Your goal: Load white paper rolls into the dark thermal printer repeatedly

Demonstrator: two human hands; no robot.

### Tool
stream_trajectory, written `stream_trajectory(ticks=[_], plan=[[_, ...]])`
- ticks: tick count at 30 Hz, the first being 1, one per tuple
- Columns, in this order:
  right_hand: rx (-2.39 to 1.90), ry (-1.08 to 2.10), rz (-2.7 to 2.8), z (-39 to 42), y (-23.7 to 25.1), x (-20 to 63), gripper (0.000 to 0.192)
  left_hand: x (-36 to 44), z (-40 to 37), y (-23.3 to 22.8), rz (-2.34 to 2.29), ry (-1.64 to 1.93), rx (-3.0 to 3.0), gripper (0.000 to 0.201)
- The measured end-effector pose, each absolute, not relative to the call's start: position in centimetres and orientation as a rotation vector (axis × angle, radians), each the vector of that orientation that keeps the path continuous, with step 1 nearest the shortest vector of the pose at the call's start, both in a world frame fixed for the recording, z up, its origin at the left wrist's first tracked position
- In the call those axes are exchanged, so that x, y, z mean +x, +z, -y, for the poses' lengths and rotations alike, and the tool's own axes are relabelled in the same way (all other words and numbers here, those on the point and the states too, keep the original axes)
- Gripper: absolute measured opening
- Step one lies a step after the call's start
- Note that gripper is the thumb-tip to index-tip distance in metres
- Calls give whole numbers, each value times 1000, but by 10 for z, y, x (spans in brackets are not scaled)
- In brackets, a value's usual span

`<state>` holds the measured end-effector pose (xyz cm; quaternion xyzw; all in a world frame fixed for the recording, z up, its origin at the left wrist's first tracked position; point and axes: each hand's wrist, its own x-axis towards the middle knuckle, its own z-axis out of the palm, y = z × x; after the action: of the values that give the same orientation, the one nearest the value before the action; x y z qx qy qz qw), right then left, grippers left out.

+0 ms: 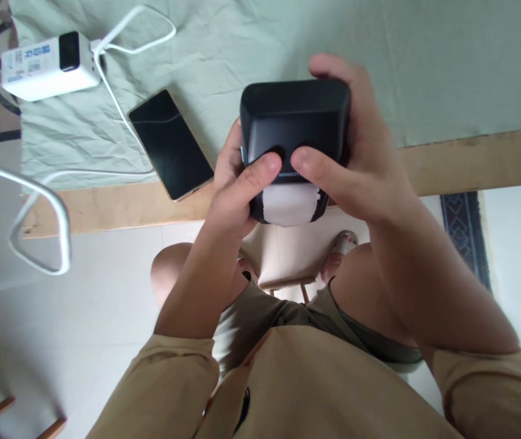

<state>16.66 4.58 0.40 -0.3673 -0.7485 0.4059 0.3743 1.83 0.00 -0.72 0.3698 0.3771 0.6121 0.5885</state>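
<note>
I hold a small black box-shaped device [293, 116] in both hands above the near edge of a table. A white roll or strip of paper [290, 203] shows at its lower end. My left hand [237, 183] grips its left side, thumb pressed on the front near the printed lettering. My right hand [356, 152] wraps its right side and top, thumb also on the front. Both thumbs nearly meet in the middle.
A pale green cloth [425, 61] covers the wooden table [471, 161]. On it lie a dark smartphone [170, 144] and a white power adapter [50, 64] with a white cable [41, 195] looping off the edge. Below are my knees, a stool and the tiled floor.
</note>
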Motion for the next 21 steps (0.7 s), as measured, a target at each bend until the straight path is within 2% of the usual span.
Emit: stream_trajectory(ticks=[5, 13, 18, 21], plan=[[-908, 1076, 1891, -47, 2, 167, 61, 18, -3, -13, -785, 1443, 879, 24], [-960, 1026, 1930, -43, 7, 165, 57, 15, -6, -20, -840, 1432, 948, 35], [-997, 1001, 1937, -37, 11, 165, 61, 15, -6, -17, -836, 1424, 882, 36], [-1046, 919, 1850, -38, 17, 169, 41, 14, -8, -17, -873, 1426, 767, 37]])
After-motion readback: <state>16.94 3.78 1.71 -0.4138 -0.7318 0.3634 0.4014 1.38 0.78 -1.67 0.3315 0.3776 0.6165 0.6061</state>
